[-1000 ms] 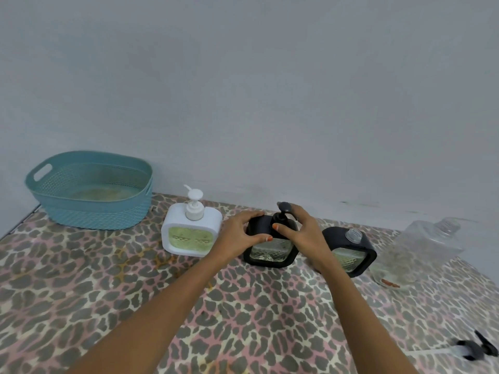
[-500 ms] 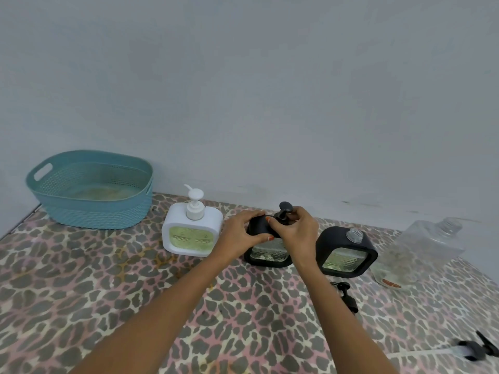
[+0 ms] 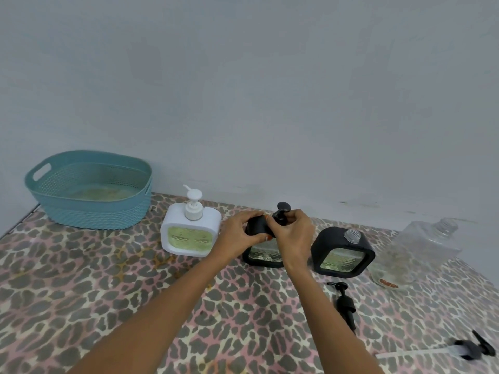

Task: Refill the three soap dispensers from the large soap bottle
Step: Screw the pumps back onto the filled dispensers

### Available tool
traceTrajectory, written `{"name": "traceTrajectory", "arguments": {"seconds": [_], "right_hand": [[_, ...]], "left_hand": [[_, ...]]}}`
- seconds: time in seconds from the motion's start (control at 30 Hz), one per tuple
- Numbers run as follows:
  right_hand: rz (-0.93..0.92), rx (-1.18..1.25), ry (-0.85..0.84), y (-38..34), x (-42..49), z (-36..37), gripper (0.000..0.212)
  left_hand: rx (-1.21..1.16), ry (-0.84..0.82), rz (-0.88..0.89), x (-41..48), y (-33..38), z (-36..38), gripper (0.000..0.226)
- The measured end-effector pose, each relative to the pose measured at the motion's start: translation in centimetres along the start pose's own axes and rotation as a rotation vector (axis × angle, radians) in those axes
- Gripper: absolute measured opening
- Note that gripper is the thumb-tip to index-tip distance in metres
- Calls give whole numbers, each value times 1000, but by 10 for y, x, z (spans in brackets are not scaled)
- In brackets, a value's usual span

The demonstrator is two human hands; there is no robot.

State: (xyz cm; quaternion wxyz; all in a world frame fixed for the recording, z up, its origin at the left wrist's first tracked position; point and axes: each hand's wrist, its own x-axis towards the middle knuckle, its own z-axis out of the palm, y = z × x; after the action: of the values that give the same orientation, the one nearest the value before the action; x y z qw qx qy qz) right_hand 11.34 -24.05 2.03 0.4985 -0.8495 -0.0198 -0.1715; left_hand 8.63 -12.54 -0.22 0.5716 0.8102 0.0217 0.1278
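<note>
Since a second ago the right hand (image 3: 293,233) has lifted off the front of the middle dispenser (image 3: 263,256) and closed round the fitted pump (image 3: 283,206), uncovering a loose pump (image 3: 344,303) on the cloth, while over the last half second hardly anything has shifted. Leopard-print cloth covers the table (image 3: 81,292), which runs to a plain wall at the far side. At the far left stands the teal basket (image 3: 89,211). At the far right the large soap bottle (image 3: 426,247), clear and nearly drained, lies tilted back with its threaded neck uncapped. Left of centre the white dispenser (image 3: 189,238) stands upright with its pump on, its window showing green soap. The right dispenser (image 3: 343,252), black, sits between the middle one and the bottle, its clear neck bare. The middle dispenser, also black, stands between the white one and the right one. The left hand (image 3: 237,233) grips its top left shoulder, thumb laid across the front. The right hand curls its fingers round the fitted pump's collar, with the round pump head sticking up above them. The loose pump lies on its side near the right dispenser, and a tubed pump (image 3: 469,349) lies at the near right edge
</note>
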Motion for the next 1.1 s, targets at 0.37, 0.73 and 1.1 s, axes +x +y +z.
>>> {"name": "traceTrajectory", "arguments": {"seconds": [0.37,0.73,1.1], "right_hand": [[-21,20,-169,2,-8,-14,37],[-50,18,-108,6,-14,-88,16],[73,0,-18,64,-23,-156,11]], "left_hand": [[98,-46,-40,-10,14,0,53],[100,108,23,-48,37,1,27],[137,-54,59,-49,63,68,41]]}}
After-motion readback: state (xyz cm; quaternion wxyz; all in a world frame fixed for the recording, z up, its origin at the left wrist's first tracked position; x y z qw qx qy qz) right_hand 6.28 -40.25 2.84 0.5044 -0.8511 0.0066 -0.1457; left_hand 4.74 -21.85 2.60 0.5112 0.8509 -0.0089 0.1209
